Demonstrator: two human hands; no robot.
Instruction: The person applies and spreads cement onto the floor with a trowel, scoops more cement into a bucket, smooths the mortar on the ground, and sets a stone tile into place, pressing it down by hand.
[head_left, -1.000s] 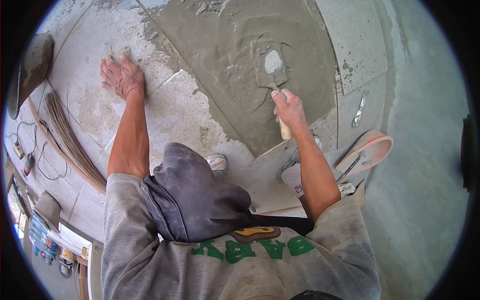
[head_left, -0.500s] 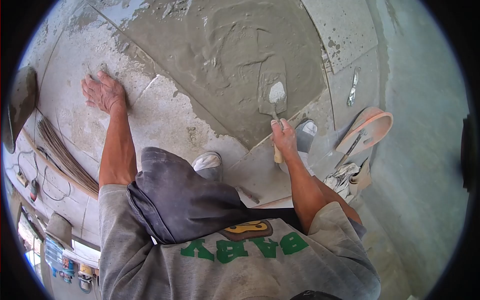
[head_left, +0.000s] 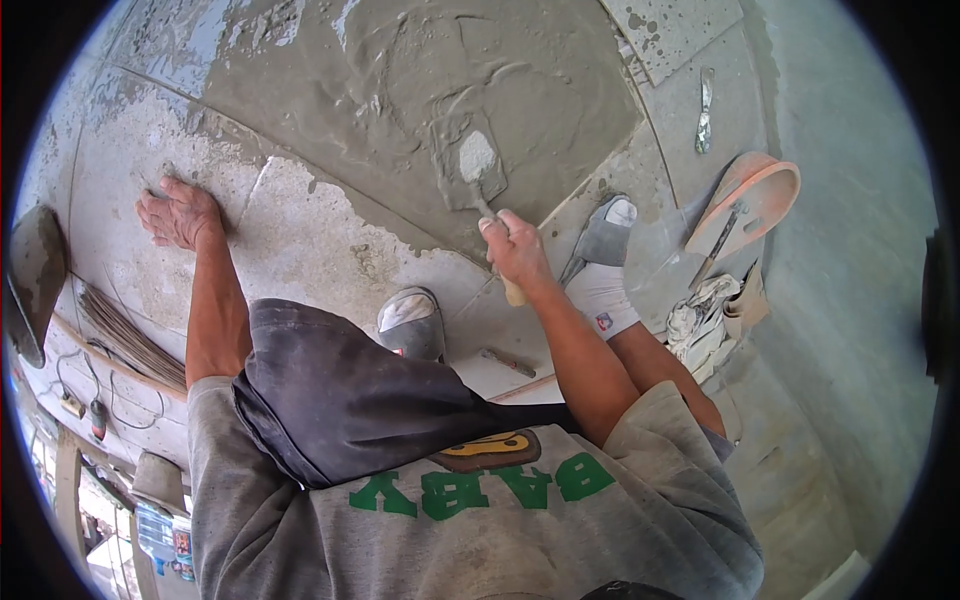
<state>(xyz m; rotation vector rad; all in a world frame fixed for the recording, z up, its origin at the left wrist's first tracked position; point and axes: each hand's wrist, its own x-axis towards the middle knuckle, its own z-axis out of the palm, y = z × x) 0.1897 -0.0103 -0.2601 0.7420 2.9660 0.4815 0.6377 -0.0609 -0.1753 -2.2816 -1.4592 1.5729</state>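
Grn "BABY" (head_left: 455,495) upside-down on gray shirt (head_left: 450,550), sock logo (head_left: 603,320) illeg.

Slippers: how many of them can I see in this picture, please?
2, both gray and worn: the left slipper is left of the trowel handle, the right slipper is to its right, near the edge of the wet mortar. Others could be hidden.

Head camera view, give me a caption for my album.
Trowel in the right hand on wet grey cement, left hand resting on the pale floor.

Broom (head_left: 130,335) lies along left side of tiled floor (head_left: 105,235), thin cord (head_left: 162,405) nearby; crumpled white cloth (head_left: 702,322) rests toward right.
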